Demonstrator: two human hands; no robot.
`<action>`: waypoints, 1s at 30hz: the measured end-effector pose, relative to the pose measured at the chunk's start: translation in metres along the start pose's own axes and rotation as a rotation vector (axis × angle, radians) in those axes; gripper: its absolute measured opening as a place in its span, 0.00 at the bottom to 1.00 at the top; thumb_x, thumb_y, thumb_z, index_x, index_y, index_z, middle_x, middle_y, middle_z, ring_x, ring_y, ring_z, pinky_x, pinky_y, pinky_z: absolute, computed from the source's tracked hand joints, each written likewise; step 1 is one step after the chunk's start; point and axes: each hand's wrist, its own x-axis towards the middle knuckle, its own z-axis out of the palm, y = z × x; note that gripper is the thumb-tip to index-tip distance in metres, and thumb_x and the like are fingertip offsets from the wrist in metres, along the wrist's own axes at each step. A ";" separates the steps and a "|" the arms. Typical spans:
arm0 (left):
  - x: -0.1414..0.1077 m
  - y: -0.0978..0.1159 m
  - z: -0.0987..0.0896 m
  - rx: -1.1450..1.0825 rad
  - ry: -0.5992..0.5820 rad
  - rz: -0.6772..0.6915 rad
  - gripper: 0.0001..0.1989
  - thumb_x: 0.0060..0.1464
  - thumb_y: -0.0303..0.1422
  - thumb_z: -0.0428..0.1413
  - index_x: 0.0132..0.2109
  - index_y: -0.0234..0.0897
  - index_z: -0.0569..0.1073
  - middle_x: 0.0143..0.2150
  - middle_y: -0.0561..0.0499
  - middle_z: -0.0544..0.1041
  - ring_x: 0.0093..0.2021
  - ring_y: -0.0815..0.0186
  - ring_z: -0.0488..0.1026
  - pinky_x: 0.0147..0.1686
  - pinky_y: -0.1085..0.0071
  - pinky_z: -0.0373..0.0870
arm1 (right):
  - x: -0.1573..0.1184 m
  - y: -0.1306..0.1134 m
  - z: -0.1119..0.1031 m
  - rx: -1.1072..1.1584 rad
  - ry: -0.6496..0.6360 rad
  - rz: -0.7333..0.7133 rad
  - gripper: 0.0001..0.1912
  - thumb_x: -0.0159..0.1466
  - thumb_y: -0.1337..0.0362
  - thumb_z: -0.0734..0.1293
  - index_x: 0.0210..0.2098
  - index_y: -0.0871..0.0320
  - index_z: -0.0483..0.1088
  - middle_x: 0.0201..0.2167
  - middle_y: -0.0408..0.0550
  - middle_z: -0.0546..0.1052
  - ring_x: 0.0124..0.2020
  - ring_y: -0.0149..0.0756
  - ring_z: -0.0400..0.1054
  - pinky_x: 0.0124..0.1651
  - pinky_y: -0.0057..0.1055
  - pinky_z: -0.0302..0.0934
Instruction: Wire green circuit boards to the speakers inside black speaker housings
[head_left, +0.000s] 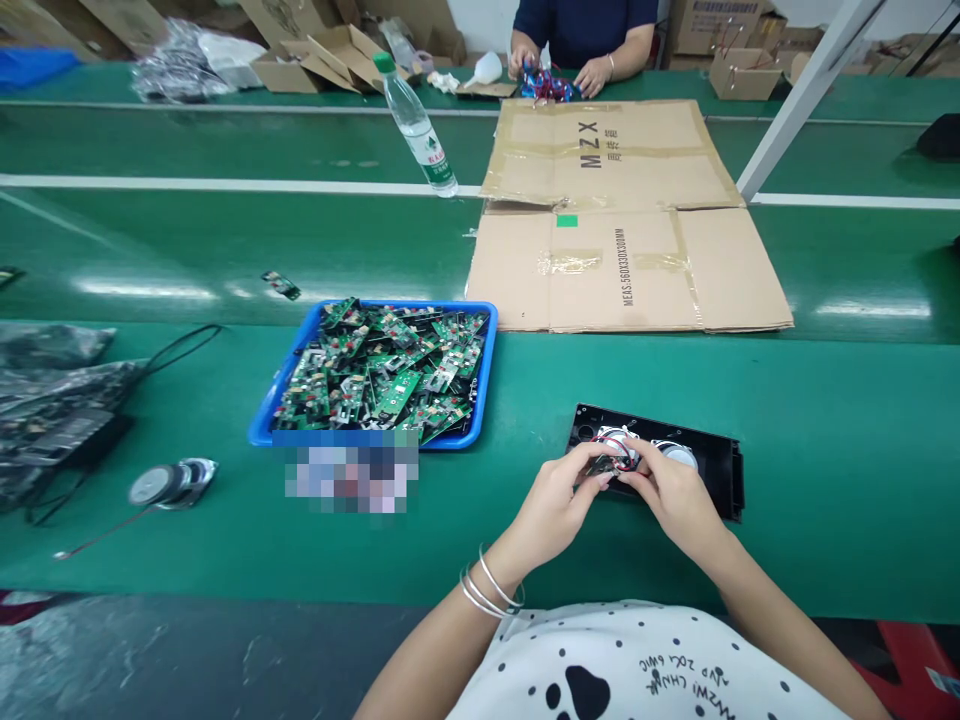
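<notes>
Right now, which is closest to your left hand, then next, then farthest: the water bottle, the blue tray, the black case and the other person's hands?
1. Black case: right by the left hand.
2. Blue tray: off to the left.
3. Water bottle: ahead, leftward, past the tray.
4. Other person's hands: farthest, beyond the cardboard.

Bright, even light; overhead glare streaks the green surface point(225, 240); one patch point(352, 478) is pixelated.

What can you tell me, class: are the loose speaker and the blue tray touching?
Apart: the head view shows green tabletop between the loose speaker and the blue tray.
</notes>
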 end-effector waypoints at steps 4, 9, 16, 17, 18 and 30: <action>0.001 0.002 0.001 -0.064 0.005 -0.003 0.12 0.58 0.26 0.50 0.48 0.40 0.71 0.45 0.51 0.77 0.39 0.68 0.76 0.41 0.72 0.74 | -0.001 0.000 0.004 -0.028 0.045 -0.049 0.18 0.71 0.56 0.52 0.42 0.60 0.68 0.32 0.51 0.76 0.31 0.39 0.71 0.33 0.33 0.63; 0.002 0.004 0.005 -0.196 0.023 -0.082 0.10 0.57 0.27 0.50 0.46 0.38 0.72 0.43 0.50 0.77 0.40 0.66 0.75 0.33 0.74 0.76 | -0.002 -0.001 0.006 -0.025 0.069 -0.030 0.19 0.71 0.56 0.52 0.40 0.61 0.69 0.31 0.51 0.75 0.31 0.38 0.70 0.32 0.32 0.63; -0.002 0.006 -0.001 -0.283 0.100 -0.234 0.11 0.53 0.30 0.56 0.45 0.35 0.70 0.41 0.48 0.77 0.40 0.64 0.76 0.38 0.69 0.77 | 0.009 -0.003 -0.004 0.159 0.040 0.035 0.16 0.68 0.55 0.59 0.44 0.58 0.71 0.47 0.54 0.71 0.29 0.33 0.68 0.28 0.29 0.64; -0.003 0.006 -0.001 -0.286 0.112 -0.238 0.11 0.53 0.31 0.56 0.44 0.35 0.69 0.41 0.48 0.77 0.40 0.64 0.76 0.39 0.68 0.77 | 0.009 -0.002 -0.006 0.224 0.054 0.058 0.14 0.67 0.56 0.60 0.43 0.58 0.71 0.44 0.52 0.73 0.28 0.32 0.68 0.27 0.28 0.64; -0.003 0.007 -0.001 -0.285 0.123 -0.239 0.11 0.52 0.31 0.57 0.44 0.35 0.69 0.41 0.48 0.77 0.39 0.63 0.76 0.39 0.66 0.77 | 0.008 -0.001 -0.007 0.275 0.092 0.100 0.13 0.66 0.57 0.61 0.41 0.58 0.71 0.39 0.51 0.74 0.27 0.32 0.68 0.27 0.28 0.64; 0.003 0.000 0.023 -0.092 0.174 -0.111 0.12 0.55 0.31 0.56 0.46 0.36 0.67 0.41 0.48 0.78 0.41 0.64 0.77 0.40 0.69 0.76 | -0.017 0.003 -0.019 0.084 0.092 -0.148 0.11 0.69 0.68 0.57 0.42 0.60 0.71 0.33 0.50 0.75 0.35 0.37 0.68 0.38 0.34 0.65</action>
